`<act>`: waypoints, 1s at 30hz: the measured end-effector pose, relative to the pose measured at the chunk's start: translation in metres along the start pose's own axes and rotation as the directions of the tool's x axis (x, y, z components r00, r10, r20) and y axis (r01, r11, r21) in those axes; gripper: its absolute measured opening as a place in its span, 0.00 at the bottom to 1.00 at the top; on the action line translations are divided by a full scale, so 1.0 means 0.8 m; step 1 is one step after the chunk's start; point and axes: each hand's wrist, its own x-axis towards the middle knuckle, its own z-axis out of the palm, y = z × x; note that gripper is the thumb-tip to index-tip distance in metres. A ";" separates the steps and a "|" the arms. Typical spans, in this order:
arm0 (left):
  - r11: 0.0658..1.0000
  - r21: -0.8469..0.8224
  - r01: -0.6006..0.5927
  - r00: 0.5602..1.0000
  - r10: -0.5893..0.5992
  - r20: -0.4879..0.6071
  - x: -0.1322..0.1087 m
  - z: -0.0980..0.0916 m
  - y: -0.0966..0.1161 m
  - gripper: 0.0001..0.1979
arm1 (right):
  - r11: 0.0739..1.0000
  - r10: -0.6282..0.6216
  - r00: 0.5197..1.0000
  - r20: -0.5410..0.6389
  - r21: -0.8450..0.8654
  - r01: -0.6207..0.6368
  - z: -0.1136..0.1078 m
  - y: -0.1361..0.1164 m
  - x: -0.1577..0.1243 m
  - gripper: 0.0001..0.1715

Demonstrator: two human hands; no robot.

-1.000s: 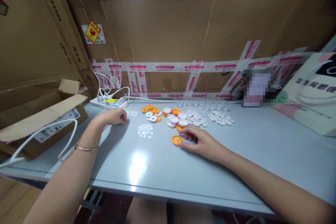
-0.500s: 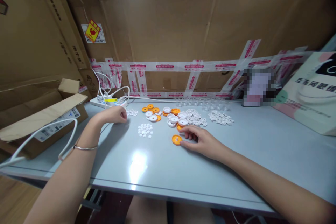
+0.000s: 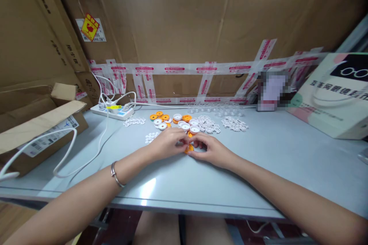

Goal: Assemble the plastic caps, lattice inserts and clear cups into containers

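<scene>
My left hand [image 3: 166,143] and my right hand [image 3: 209,148] meet at the middle of the grey table [image 3: 258,168], fingers curled around an orange cap [image 3: 189,148] that lies between them, mostly hidden. Just behind the hands lies a cluster of orange and white caps [image 3: 175,120]. A small heap of white discs [image 3: 151,137] lies left of my left hand. Whether the left fingers hold a small part is hidden.
Piles of white plastic rings [image 3: 234,124] and clear parts [image 3: 215,109] lie further back. A power strip [image 3: 112,111] with white cables stands at the back left, beside a cardboard box [image 3: 40,130]. A printed box [image 3: 333,95] is at right. Taped cardboard walls surround the table.
My left hand moved right from near the power strip to the orange cap and joined my right hand. The view shifted slightly down and to the right.
</scene>
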 end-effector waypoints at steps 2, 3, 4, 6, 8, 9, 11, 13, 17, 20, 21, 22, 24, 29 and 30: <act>1.000 0.006 0.005 1.000 -0.005 -0.007 -0.001 0.002 -0.003 0.03 | 1.000 -0.001 1.000 -0.007 0.010 0.001 0.001 0.002 0.000 0.11; 1.000 0.004 0.008 1.000 -0.008 -0.010 -0.002 0.002 -0.003 0.03 | 1.000 -0.004 1.000 -0.011 0.012 0.004 0.001 0.003 0.000 0.11; 1.000 0.006 0.007 1.000 -0.007 -0.012 -0.002 0.001 -0.003 0.03 | 1.000 -0.008 1.000 -0.015 0.013 0.008 0.001 0.004 0.000 0.11; 1.000 0.019 0.000 1.000 0.000 -0.007 -0.003 0.000 -0.002 0.03 | 1.000 -0.012 1.000 -0.019 0.019 0.012 0.002 0.006 0.000 0.11; 0.999 0.038 -0.009 1.000 0.009 0.006 -0.003 0.000 -0.001 0.03 | 1.000 -0.007 1.000 -0.016 0.023 0.007 0.002 0.006 0.000 0.11; 0.999 0.045 -0.012 1.000 0.011 0.012 -0.003 0.000 -0.001 0.03 | 1.000 -0.002 1.000 -0.013 0.025 0.003 0.002 0.006 0.000 0.11; 0.998 0.056 -0.019 1.000 0.018 0.017 -0.003 0.001 -0.001 0.03 | 1.000 0.005 1.000 -0.008 0.027 -0.005 0.001 0.005 0.000 0.11; 0.998 0.060 -0.032 0.999 0.032 0.010 -0.004 0.002 -0.001 0.03 | 1.000 0.008 1.000 -0.009 0.028 -0.008 0.001 0.004 0.000 0.11; 0.996 0.068 -0.049 0.999 0.048 0.021 -0.005 0.000 0.000 0.04 | 1.000 0.006 1.000 -0.011 0.020 -0.005 0.001 0.004 0.000 0.10; 0.995 0.088 -0.050 0.998 0.046 0.048 -0.005 -0.001 0.001 0.05 | 1.000 0.001 1.000 -0.012 0.012 -0.001 0.001 0.004 0.000 0.10; 0.994 0.093 -0.052 0.998 0.047 0.052 -0.005 -0.001 0.001 0.06 | 1.000 0.000 1.000 -0.013 0.011 0.000 0.001 0.005 0.000 0.10; 0.994 0.096 -0.055 0.997 0.050 0.054 -0.005 -0.001 0.001 0.06 | 1.000 0.001 1.000 -0.015 0.010 -0.001 0.001 0.005 0.000 0.10; 0.994 0.090 -0.067 0.997 0.063 0.047 -0.005 -0.001 0.001 0.06 | 1.000 0.004 1.000 -0.016 0.013 -0.004 0.001 0.005 0.000 0.10; 0.996 0.027 -0.085 0.996 0.085 -0.014 -0.009 -0.014 -0.001 0.05 | 1.000 0.014 1.000 -0.020 0.023 -0.014 0.002 0.004 0.000 0.11; 0.997 0.018 -0.076 0.997 0.076 -0.013 -0.011 -0.019 -0.002 0.05 | 0.999 0.023 1.000 -0.021 0.029 -0.022 0.001 0.003 -0.001 0.12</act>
